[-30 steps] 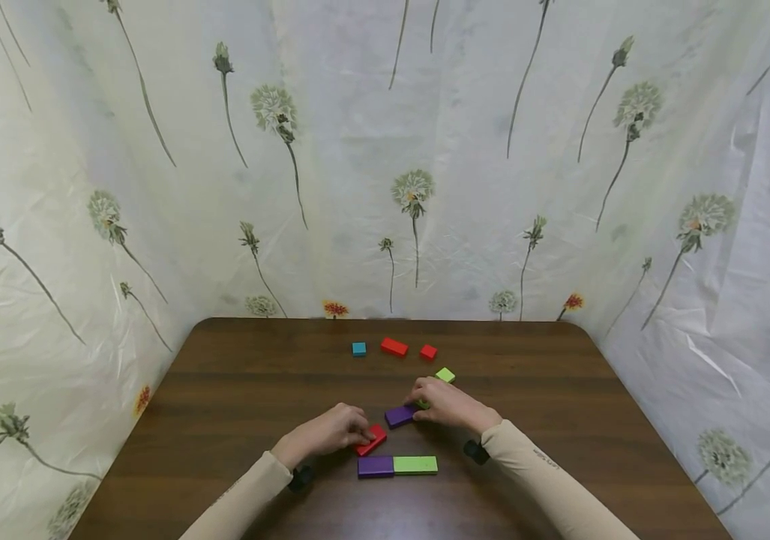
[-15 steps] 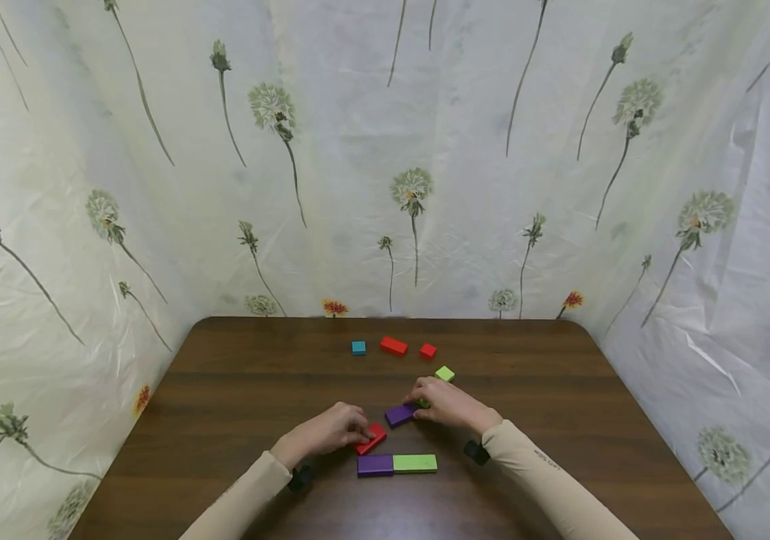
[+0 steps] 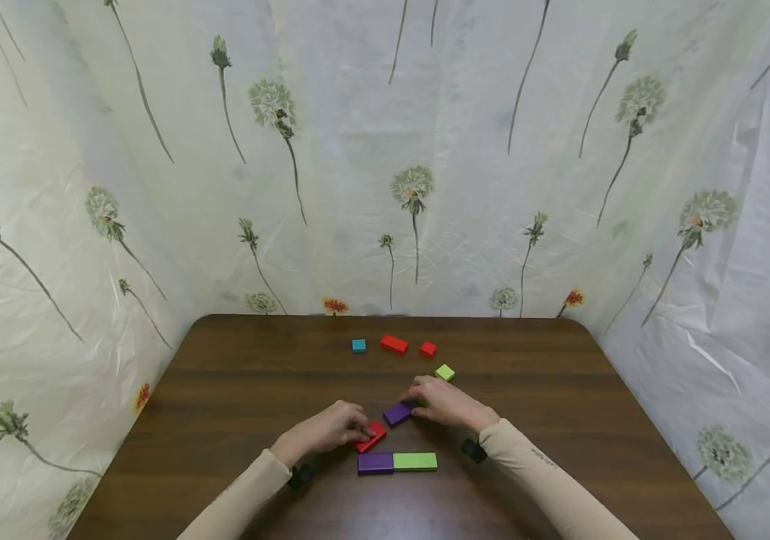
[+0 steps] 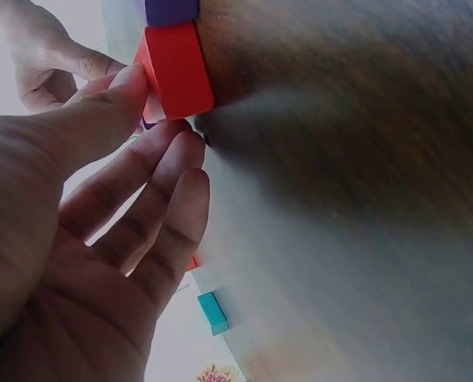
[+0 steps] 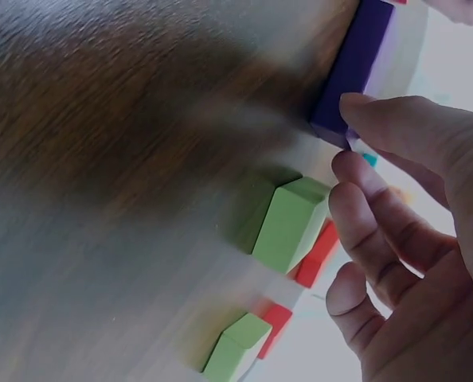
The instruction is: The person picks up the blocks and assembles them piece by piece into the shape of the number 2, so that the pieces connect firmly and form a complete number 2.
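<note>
2 hands [image 3: 331, 431] [image 3: 448, 403], 3 red blocks [image 4: 182, 70], 2 purple [image 5: 354, 68], 3 green [image 3: 414, 462], 1 blue [image 3: 358, 346]

Your left sleeve [image 3: 239, 491] and right sleeve [image 3: 549, 476] are pale beige, long and close-fitting, and reach to the wrists. Small dark lettering [image 3: 543, 457], too tiny to read, runs along the right one near its cuff. You wear a compact black left device [image 3: 301, 477] and right device [image 3: 474, 451], one at each wrist. Your left hand [image 3: 331, 430] and right hand [image 3: 452, 403] are bare.
</note>
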Available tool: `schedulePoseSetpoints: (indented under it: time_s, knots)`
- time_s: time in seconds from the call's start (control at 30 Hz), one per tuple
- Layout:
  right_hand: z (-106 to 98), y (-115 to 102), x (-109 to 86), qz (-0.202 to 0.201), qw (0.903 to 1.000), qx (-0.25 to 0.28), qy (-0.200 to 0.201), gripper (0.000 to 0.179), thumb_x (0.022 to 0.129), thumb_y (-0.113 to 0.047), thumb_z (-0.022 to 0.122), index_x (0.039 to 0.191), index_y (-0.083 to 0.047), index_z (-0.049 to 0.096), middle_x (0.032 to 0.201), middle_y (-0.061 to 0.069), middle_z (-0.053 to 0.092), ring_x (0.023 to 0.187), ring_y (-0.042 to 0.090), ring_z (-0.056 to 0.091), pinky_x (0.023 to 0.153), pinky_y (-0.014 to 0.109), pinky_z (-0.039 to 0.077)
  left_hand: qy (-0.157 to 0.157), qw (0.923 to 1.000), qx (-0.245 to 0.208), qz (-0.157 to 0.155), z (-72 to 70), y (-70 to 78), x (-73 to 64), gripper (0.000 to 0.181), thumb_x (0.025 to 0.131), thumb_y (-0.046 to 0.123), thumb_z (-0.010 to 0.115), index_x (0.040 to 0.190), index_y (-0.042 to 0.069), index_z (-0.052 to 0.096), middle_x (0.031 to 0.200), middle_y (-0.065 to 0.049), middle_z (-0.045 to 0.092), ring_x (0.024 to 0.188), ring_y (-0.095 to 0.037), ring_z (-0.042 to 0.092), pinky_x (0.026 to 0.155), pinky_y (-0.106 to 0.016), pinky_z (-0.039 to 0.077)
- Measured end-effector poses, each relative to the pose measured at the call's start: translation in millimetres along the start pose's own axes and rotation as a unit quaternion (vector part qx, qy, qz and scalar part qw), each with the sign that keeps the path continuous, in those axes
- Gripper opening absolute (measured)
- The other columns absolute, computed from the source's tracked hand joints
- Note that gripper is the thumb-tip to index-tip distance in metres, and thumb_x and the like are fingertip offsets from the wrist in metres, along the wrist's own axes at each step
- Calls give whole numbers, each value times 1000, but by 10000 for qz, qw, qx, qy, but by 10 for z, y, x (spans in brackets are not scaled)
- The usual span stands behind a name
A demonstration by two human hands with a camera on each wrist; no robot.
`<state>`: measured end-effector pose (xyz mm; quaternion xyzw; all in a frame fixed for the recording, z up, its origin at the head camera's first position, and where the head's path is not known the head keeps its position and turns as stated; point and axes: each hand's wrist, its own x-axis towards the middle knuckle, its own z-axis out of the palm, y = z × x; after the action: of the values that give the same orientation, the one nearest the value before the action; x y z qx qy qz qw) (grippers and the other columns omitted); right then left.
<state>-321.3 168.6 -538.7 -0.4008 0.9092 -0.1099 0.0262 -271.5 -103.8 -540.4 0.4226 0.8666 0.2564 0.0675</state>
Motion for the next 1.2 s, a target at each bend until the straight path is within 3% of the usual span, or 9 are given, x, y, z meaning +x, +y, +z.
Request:
schedulePoseSetpoints:
  time_s: [0.6,1.2]
  knots:
    - [34,-55,48,-192,9998,71,18,30,87,-21,72,117,-22,70,105,-5,63,98,12,58,84,31,50,-11,10000,-20,-63,8,-21,1,8,90,14,68,92,13,76,86,7,64,76,3,53,67,-12,45]
    - [38,-102,58,-108,9998,62,-123,31,88,-22,71,119,-23,69,106,-5,62,99,11,57,84,30,49,-39,10000,21,-66,20,-49,13,9,90,15,67,93,15,76,86,9,64,76,3,52,68,-13,45]
